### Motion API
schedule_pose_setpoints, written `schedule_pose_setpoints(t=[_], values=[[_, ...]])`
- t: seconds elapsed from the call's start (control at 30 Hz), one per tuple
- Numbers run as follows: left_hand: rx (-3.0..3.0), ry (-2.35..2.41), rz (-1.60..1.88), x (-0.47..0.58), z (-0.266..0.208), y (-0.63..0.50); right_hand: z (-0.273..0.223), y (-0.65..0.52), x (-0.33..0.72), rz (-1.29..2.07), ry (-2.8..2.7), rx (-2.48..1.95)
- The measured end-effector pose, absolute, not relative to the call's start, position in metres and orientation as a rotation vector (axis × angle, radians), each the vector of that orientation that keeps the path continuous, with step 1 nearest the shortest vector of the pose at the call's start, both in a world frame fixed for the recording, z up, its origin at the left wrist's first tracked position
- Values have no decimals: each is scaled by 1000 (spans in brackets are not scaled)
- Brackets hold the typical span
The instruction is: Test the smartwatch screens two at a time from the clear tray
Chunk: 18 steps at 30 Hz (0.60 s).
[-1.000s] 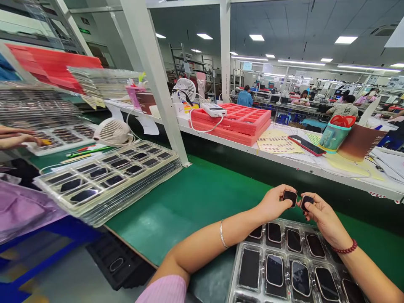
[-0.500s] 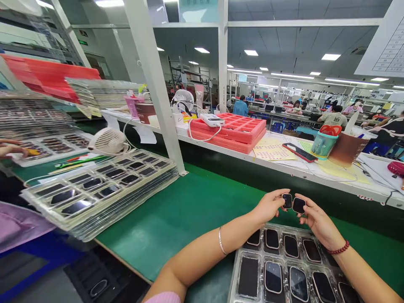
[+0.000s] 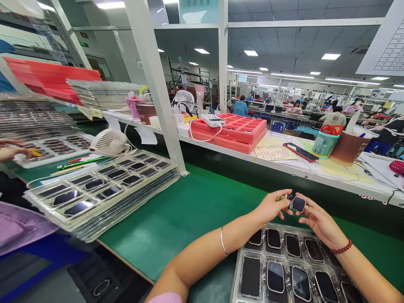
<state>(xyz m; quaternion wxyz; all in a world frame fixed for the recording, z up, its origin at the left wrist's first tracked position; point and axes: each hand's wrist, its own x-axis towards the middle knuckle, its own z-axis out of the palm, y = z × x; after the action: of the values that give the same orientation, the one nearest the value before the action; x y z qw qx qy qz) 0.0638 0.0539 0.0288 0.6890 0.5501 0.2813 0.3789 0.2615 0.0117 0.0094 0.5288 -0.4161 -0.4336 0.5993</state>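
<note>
My left hand pinches tilted watch-like unit; my right hand pinches second unit, screen toward me, just beside it. Tray lies below both hands. Units judged light, stiff; glass slippery, scratch-prone: grip by rims.

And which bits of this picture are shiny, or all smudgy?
Head view: ceiling lights glow white, pale glare lies on the green table, and reflections streak a screen on the tray stack; head view, far left: a co-worker's hand looks smeary; head view, lower right: wearer's left hand and right hand look clearer.
</note>
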Motion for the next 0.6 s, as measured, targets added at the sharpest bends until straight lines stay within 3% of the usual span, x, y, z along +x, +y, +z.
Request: schedule_pose_setpoints(t=[0.6], values=[[1230, 605, 824, 60, 32, 52, 10, 13, 259, 1443, -1067, -995]])
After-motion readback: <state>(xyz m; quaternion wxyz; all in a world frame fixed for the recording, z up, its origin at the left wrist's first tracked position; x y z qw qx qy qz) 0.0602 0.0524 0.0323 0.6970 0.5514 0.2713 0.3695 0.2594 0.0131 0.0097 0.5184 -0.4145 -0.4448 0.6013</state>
